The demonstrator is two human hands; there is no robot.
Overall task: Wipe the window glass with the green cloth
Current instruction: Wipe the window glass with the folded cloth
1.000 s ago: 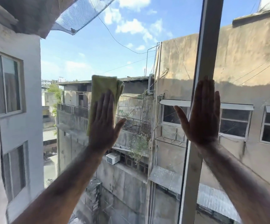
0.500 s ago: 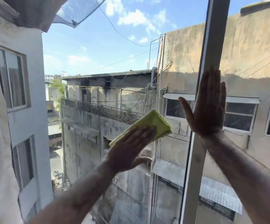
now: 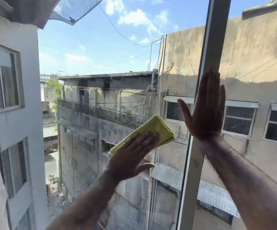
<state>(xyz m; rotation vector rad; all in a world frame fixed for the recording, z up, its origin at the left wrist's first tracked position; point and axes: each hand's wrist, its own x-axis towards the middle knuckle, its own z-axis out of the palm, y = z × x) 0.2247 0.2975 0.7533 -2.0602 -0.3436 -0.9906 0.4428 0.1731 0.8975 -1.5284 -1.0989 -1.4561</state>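
A folded yellow-green cloth lies flat against the window glass, just left of the white upright frame bar. My left hand presses on the cloth's lower left part, fingers flat and pointing up to the right, thumb spread below. My right hand is spread flat, fingers up, over the frame bar and the pane to its right, holding nothing. The cloth's right corner sits close to my right hand's heel, with a small gap between them.
Through the glass are grey concrete buildings, a railed balcony, wires and blue sky. A white building with windows fills the left side. A dark net hangs at the top left.
My left hand swept the cloth from the upper left of the pane down and right toward the frame bar, turning it slantwise. My right hand stayed flat on the bar.
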